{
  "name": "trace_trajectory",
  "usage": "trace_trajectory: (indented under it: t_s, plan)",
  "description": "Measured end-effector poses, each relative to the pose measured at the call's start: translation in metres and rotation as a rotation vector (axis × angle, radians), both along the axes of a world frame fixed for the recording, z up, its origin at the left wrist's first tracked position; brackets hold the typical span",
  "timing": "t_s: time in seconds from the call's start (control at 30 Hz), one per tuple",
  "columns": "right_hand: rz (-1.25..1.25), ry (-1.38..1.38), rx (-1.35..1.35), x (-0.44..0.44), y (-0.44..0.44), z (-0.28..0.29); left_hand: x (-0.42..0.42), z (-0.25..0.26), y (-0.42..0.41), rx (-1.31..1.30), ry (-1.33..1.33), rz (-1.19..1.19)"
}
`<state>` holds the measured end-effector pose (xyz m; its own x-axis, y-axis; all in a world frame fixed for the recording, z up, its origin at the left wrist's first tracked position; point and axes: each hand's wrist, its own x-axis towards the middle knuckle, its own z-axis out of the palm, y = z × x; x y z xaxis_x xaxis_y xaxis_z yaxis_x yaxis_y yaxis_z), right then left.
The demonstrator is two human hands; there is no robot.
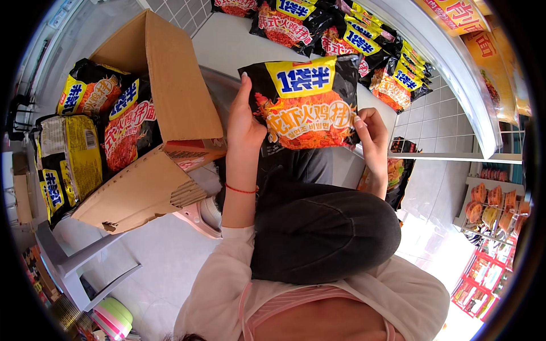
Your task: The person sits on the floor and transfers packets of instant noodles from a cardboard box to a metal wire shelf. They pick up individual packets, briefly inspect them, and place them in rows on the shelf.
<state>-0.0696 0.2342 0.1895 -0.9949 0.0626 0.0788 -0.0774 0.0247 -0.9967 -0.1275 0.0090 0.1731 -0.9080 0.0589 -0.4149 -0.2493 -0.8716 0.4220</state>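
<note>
Between my two hands is a black and yellow instant noodle packet [305,102], its printed front facing up at me. My left hand [247,119] grips its left edge, thumb along the front. At the lower right edge, the fingers of my right hand [371,132] pinch the wrapper. Beside my left forearm stands an open cardboard box [179,85] with several similar packets [128,123] inside. One packet [70,157] there shows its yellow back. Beyond the held packet, more black noodle packets [290,23] lie in rows on a white shelf [230,40].
A clear shelf front [452,55] curves along the right, with orange packets [490,68] above it. Below the shelf are other dark packets [399,179]. A grey stool [72,264] stands under the box, near stacked coloured basins [113,317]. My bent knee [341,230] is close below my hands.
</note>
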Motion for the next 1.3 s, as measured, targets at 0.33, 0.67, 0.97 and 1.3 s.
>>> trace_trajectory:
  t_s: [0.33,0.67,0.97,1.3]
  plan:
    - [0.071,-0.197,-0.272,0.004,0.005,0.002,0.0,-0.008,0.004,0.059,0.054,-0.095]
    - [0.051,-0.052,-0.365,0.01,0.007,0.002,0.001,-0.006,0.005,0.099,0.037,-0.117]
    - [-0.244,0.148,-0.633,-0.005,-0.01,0.024,0.009,0.007,0.008,-0.247,0.194,-0.397]
    - [-0.055,-0.078,-0.462,-0.012,0.006,0.024,0.013,0.01,0.005,-0.766,0.244,-0.323]
